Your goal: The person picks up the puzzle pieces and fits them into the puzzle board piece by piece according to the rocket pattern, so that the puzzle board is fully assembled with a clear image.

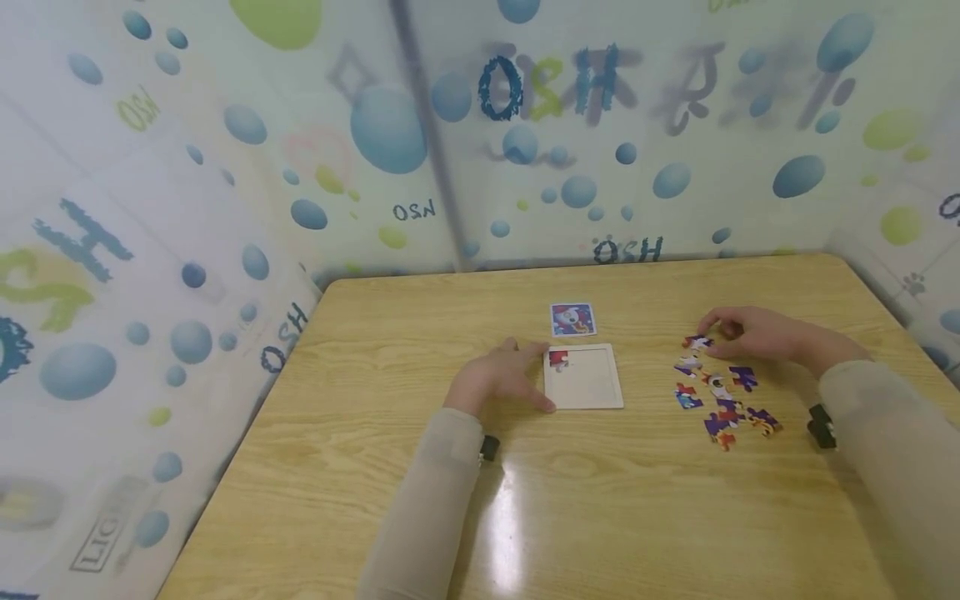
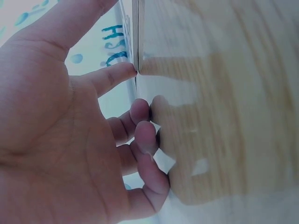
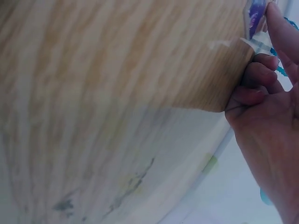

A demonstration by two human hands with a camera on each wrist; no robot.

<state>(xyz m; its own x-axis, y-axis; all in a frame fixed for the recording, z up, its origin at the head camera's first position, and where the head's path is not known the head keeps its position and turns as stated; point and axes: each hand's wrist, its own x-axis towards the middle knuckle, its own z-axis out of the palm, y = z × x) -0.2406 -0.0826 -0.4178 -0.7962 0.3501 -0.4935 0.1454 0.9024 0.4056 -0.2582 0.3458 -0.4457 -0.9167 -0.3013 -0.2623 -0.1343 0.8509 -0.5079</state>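
A shallow white puzzle tray (image 1: 583, 400) lies on the table, with a red and purple piece (image 1: 558, 359) in its far left corner. My left hand (image 1: 501, 379) touches the tray's left side with thumb and index finger spread apart; its other fingers bend against the tabletop in the left wrist view. Farther right, my right hand (image 1: 765, 335) pinches a puzzle piece (image 1: 697, 342) between thumb and index finger at the far end of a loose group of pieces. A purple piece (image 3: 256, 16) shows beside a fingertip in the right wrist view.
Several loose jigsaw pieces (image 1: 727, 410) are scattered right of the tray, some overlapping. Just beyond the tray lies a square picture card (image 1: 572, 319) with a cartoon figure. The wooden table (image 1: 375, 375) meets patterned curtain-like walls (image 1: 525, 192) at its back and sides.
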